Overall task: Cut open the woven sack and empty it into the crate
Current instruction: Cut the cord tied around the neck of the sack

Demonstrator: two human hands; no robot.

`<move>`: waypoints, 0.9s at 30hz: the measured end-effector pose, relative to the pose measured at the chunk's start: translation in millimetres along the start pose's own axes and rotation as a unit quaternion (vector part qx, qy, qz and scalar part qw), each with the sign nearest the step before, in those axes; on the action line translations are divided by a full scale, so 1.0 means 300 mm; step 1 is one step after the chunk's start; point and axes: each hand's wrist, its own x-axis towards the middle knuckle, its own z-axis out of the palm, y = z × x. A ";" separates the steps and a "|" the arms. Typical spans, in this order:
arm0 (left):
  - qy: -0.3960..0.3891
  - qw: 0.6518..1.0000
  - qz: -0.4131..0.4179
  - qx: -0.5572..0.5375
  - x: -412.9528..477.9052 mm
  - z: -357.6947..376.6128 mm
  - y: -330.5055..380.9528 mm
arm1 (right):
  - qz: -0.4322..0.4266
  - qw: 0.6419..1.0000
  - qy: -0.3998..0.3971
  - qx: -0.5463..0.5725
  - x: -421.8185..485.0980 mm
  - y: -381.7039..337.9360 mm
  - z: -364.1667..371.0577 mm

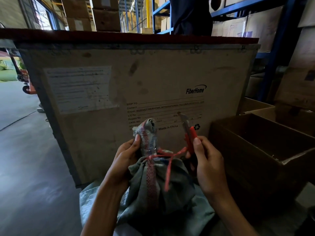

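A grey woven sack with a red-and-blue stripe stands in front of me, its neck tied with red string. My left hand grips the bunched neck just above the knot. My right hand holds a red box cutter with its blade out, pointing up, just right of the knot. One strand of the string runs to the cutter. A large pale crate with printed shipping text stands right behind the sack.
Open brown cardboard boxes sit at my right. Blue shelving with cartons rises behind them. A person in dark clothes stands beyond the crate. Grey concrete floor stretches to the left, where a red pallet jack is parked.
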 end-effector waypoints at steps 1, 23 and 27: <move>-0.009 1.000 0.006 -0.007 -0.001 -0.014 0.003 | -0.007 1.000 0.001 0.011 -0.002 -0.001 0.000; 0.105 0.994 0.007 -0.017 -0.030 0.025 0.031 | -0.081 0.983 -0.068 -0.147 -0.042 -0.004 0.052; 0.140 0.990 0.027 -0.013 -0.025 0.039 0.022 | -0.116 0.969 -0.070 -0.206 -0.056 -0.010 0.047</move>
